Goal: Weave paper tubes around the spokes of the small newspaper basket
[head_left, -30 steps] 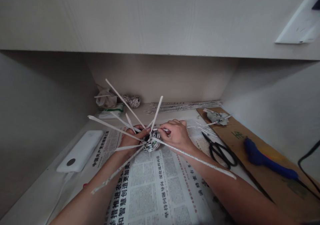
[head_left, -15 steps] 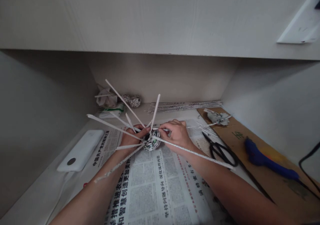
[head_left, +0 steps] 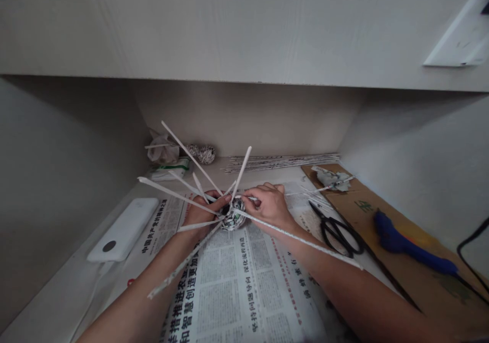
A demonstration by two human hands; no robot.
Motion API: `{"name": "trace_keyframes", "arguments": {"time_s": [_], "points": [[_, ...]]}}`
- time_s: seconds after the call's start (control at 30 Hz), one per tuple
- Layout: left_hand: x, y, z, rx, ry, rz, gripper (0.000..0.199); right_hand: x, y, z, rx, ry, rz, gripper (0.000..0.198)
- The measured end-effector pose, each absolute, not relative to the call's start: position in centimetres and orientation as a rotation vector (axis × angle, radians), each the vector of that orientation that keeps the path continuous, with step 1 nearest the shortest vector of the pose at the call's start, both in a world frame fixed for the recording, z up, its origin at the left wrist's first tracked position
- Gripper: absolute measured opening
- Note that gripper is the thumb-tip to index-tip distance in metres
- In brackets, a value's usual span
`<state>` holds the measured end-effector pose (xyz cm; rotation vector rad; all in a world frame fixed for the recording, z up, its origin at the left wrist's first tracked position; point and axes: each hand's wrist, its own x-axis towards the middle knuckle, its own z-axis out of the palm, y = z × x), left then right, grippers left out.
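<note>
A small round weave of rolled newspaper strips (head_left: 234, 221) sits between my hands, with several pale paper sticks (head_left: 191, 156) fanning out from it. My left hand (head_left: 206, 208) is closed round its far left side, the thumb near the rim. My right hand (head_left: 267, 202) pinches a thin paper strip (head_left: 294, 194) at the right of the rim; the strip runs on to the right behind the hand. One long stick (head_left: 305, 238) lies across my right forearm, another (head_left: 183, 264) over my left. The fingers of my left hand are partly hidden.
A newspaper sheet (head_left: 225, 277) covers the table. Black scissors (head_left: 336, 231) and a blue glue gun (head_left: 412, 246) lie right, the gun on cardboard (head_left: 382, 221). A white power bank (head_left: 122, 231) is left. Paper sticks (head_left: 282, 162) and woven balls (head_left: 206, 154) lie behind, under an overhanging panel (head_left: 244, 32).
The woven piece has turned and tilted slightly. Its upright stick leans further right, and the sticks over my forearms have swung a little lower. Both hands keep their hold.
</note>
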<state>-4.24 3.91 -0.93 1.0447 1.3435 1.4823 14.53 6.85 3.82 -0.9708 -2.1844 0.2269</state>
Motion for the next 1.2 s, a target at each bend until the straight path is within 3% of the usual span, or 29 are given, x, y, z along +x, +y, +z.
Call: {"name": "trace_keyframes", "arguments": {"time_s": [0.6, 1.2], "points": [[-3.4, 3.6, 0.4, 1.039, 1.382, 1.508, 0.026, 14.4, 6.6, 3.7, -0.998, -2.212, 0.338, 0.013], [-3.7, 3.7, -1.1, 1.131, 1.340, 1.436, 0.029, 14.8, 6.5, 4.0, -0.945, -2.341, 0.142, 0.014]]}}
